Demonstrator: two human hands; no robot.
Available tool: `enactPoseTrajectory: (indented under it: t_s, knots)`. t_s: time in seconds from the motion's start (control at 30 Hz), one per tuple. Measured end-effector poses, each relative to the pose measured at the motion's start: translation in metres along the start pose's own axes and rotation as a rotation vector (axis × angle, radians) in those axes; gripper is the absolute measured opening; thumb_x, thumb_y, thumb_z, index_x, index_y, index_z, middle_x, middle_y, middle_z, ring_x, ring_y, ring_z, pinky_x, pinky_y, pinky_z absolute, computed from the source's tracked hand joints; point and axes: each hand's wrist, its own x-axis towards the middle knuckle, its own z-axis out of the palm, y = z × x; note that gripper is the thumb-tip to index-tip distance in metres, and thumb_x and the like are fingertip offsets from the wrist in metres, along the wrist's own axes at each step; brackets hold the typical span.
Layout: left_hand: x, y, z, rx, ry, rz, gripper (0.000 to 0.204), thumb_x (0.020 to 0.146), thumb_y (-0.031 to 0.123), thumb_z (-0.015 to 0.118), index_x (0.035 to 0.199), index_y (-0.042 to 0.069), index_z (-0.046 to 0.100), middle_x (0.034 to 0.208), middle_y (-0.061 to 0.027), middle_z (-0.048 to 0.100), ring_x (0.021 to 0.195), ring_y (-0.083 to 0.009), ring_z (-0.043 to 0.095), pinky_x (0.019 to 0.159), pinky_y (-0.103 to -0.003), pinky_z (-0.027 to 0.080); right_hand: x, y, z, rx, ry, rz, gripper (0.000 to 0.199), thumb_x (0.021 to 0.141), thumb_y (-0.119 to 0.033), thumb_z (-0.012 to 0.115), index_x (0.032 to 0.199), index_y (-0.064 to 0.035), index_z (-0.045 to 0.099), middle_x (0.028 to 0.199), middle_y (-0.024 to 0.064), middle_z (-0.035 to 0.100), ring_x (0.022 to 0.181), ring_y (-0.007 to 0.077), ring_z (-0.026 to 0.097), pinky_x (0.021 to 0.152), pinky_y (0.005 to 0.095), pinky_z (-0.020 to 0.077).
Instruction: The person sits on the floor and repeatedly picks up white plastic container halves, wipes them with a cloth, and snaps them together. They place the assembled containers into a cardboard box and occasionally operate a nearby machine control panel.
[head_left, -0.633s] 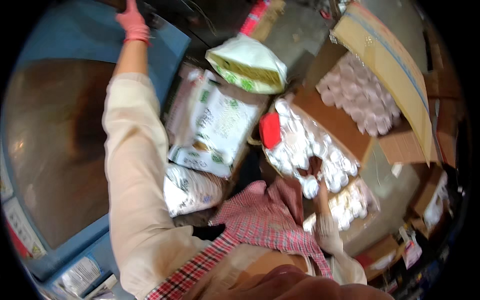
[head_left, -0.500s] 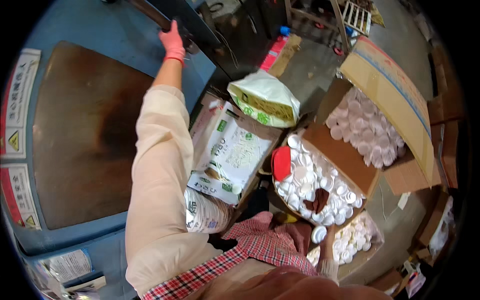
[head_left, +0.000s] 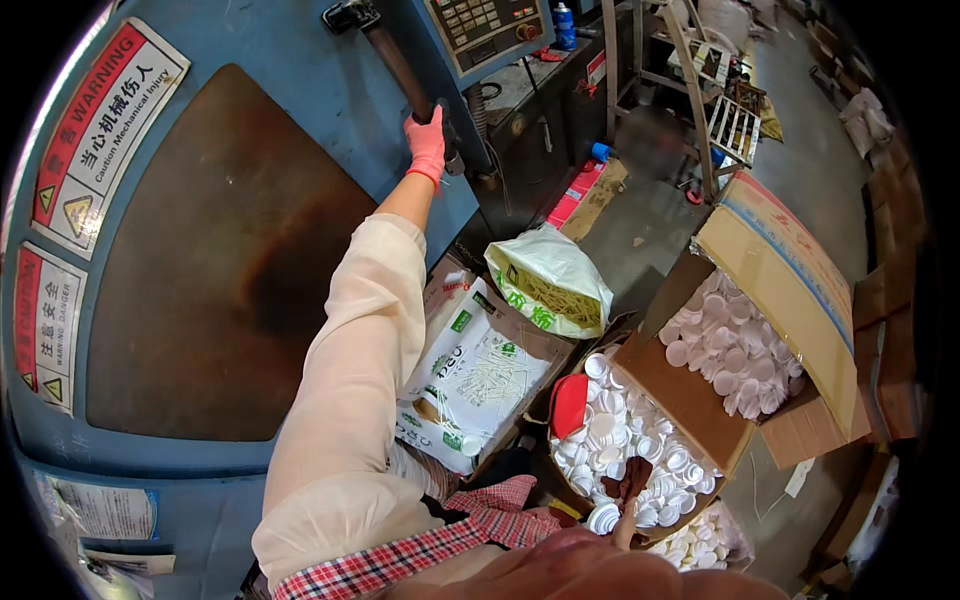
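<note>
My left hand, in a pink glove, is wrapped round the lower end of a long dark handle on a blue machine. Its arm is stretched far forward. Beside it is a brown-tinted door window. My right hand is low at the near edge, mostly hidden, and its fingers cannot be made out. Near it lie a white round lid and a dark red-brown cloth-like piece. A carton there holds many white lids and a red scoop-like piece.
A second open carton holds pale discs. A white sack with yellowish strips stands by a box topped with a printed white bag. A control panel juts out above the handle. A wooden ladder-like frame stands farther back.
The view has shifted, bringing the control panel and more of the handle into sight. My left hand stays on the handle. My right forearm is less visible, and lower in the view.
</note>
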Motion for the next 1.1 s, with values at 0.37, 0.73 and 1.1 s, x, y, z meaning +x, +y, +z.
enactPoseTrajectory:
  t_s: [0.37, 0.73, 1.1]
  knots:
    - [0.017, -0.02, -0.024, 0.01, 0.056, 0.059, 0.027, 0.077, 0.02, 0.071, 0.084, -0.003, 0.059, 0.067, -0.0071, 0.058, 0.062, -0.0188, 0.057, 0.059, -0.034, 0.046, 0.051, 0.09, -0.066, 0.152, 0.004, 0.194, 0.051, 0.09, -0.051, 0.047, 0.092, -0.0019, 0.057, 0.084, 0.0097, 0.061, 0.075, 0.0234, 0.062, 0.065, 0.0371, 0.052]
    - [-0.016, -0.003, -0.113, 0.213, 0.31, 0.379, 0.03, 0.081, 0.018, 0.067, 0.095, -0.005, 0.052, 0.073, -0.008, 0.059, 0.059, -0.0168, 0.057, 0.056, -0.03, 0.046, 0.075, 0.102, -0.055, 0.094, -0.153, 0.275, 0.054, 0.091, -0.053, 0.044, 0.089, -0.0008, 0.057, 0.08, 0.0114, 0.063, 0.069, 0.024, 0.063, 0.062, 0.0369, 0.0518]
    - [-0.001, -0.002, 0.059, 0.119, 0.131, 0.225, 0.043, 0.078, 0.029, 0.067, 0.096, -0.008, 0.055, 0.083, -0.0159, 0.062, 0.077, -0.027, 0.058, 0.071, -0.036, 0.046, 0.026, 0.046, -0.038, 0.333, -0.012, 0.225, 0.051, 0.094, -0.047, 0.038, 0.114, -0.0029, 0.052, 0.102, 0.0139, 0.061, 0.089, 0.0291, 0.061, 0.077, 0.043, 0.0514]
